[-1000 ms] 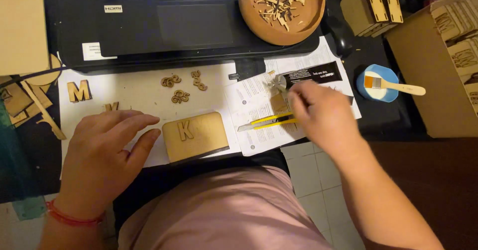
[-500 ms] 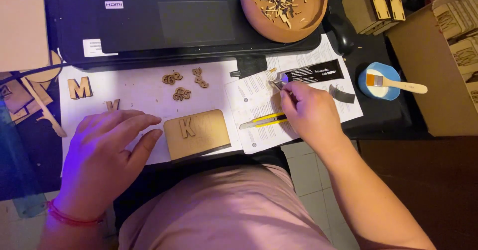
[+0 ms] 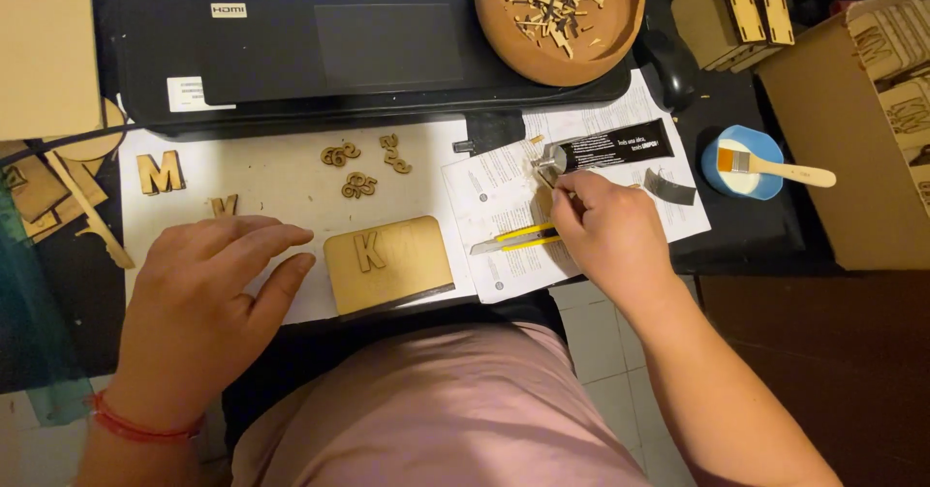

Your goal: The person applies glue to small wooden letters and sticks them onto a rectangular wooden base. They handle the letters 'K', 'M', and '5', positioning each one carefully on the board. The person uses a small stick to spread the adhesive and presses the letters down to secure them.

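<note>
A: Right hand (image 3: 612, 237) status?

B: Fingertips are pinching narrow at the metal nozzle end of the black glue tube (image 3: 610, 146), which is lying on the printed paper sheet (image 3: 504, 182). Can't tell whether anything small is sitting between them.

A: Under the palm?

B: Yellow utility knife (image 3: 511, 241) is lying just left of the knuckles, touching the sheet, not gripped.

A: Left hand (image 3: 208, 298)?

B: Fingers are resting flat and loosely spread on the white work surface (image 3: 281, 182), holding nothing. Wooden plaque (image 3: 388, 264) with a raised letter is sitting just right of the fingertips, apart from them.

A: Further out?

B: Small wooden letter (image 3: 224, 205) is peeking above the left fingers, larger wooden letter M (image 3: 159, 172) beyond it. Small curly cutouts (image 3: 360, 162) are lying between the hands. Brown bowl (image 3: 560, 20) of wood scraps is sitting on the laptop (image 3: 329, 41), well above the right fingers. Brush (image 3: 775, 167) is resting on a blue lid (image 3: 742, 162), right of the tube.
</note>
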